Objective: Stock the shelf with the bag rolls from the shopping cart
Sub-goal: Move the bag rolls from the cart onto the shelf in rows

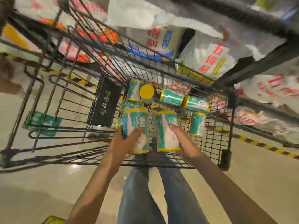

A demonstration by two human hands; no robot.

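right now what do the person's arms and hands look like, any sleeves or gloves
Both forearms are bare, with no sleeves in view. The left hand and right hand wear no gloves, and no rings, watch or bands show. Blue jeans cover the legs below.

Supermarket aisle, wire shopping cart (68, 101), stocked shelf (252, 65) of packaged goods (208, 60)

Teal-and-white, yellow-rimmed bag rolls (171, 97) are seen lying loose on the mesh floor of the dark wire shopping cart (215, 147), itself parked on glossy beige floor (258, 183).
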